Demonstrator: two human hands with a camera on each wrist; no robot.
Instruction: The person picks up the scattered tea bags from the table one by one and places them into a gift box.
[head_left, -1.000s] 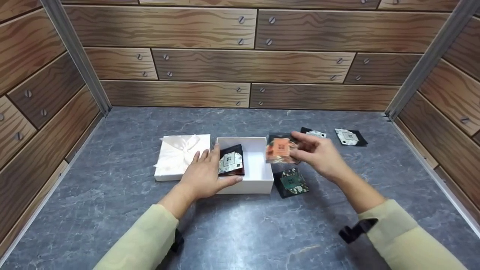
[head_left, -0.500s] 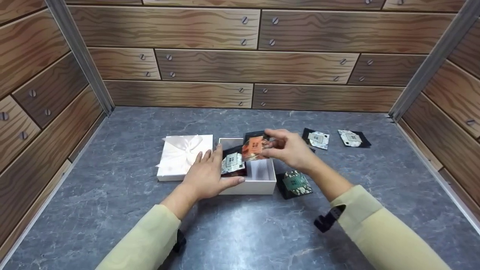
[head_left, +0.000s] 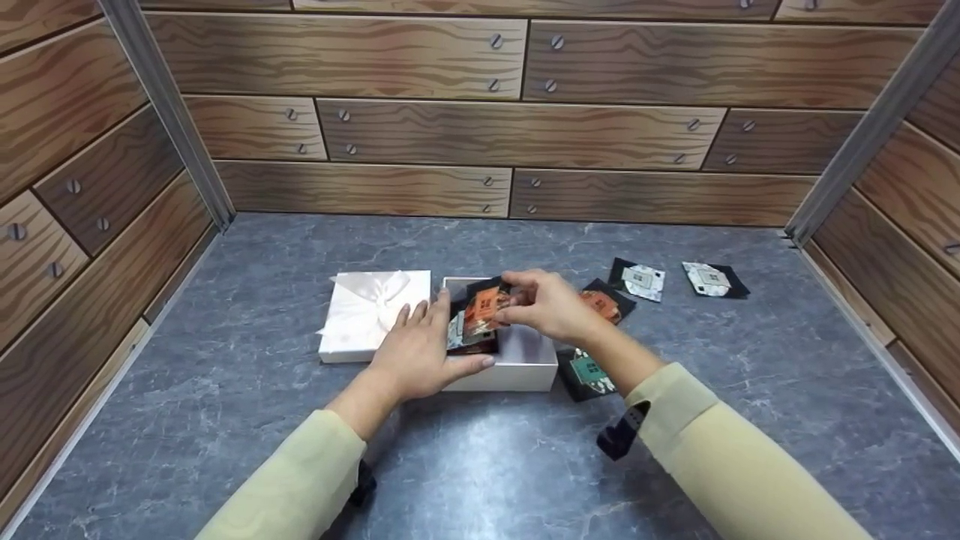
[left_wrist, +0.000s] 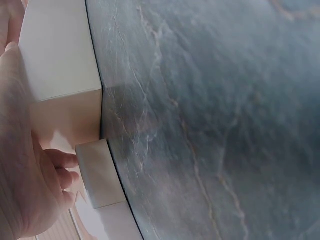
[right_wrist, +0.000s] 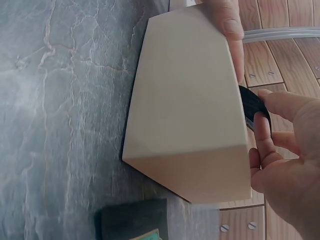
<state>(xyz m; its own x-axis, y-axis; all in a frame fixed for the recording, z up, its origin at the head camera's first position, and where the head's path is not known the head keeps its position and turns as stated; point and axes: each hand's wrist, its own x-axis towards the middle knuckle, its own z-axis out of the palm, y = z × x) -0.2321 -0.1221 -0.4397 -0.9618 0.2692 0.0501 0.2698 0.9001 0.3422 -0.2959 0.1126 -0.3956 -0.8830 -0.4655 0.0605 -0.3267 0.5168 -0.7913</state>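
Note:
My right hand [head_left: 551, 307] pinches a flat square packet [head_left: 484, 307], black with an orange label, between thumb and fingers. It is tilted over the left part of an open white box [head_left: 517, 376]. In the right wrist view the packet's dark back [right_wrist: 254, 106] bends above the box rim. Inside, at the left, lies a stack topped by a black-and-white packet [head_left: 455, 335], partly covered by the orange one. My left hand [head_left: 412, 352] rests along the box's left side, fingers straight, thumb over the front rim.
A white lid with a ribbon bow [head_left: 349, 341] lies left of the box. To the right are a green-labelled packet [head_left: 589, 370], an orange-labelled packet [head_left: 604, 304] and two black-and-white packets [head_left: 643, 281]. Plank-patterned walls [head_left: 420, 135] enclose the grey marbled table [head_left: 285, 240].
My right hand has carried the orange packet leftward from beyond the box's right side to over the stack inside. Another orange packet on the table has come into sight. The left hand keeps its place.

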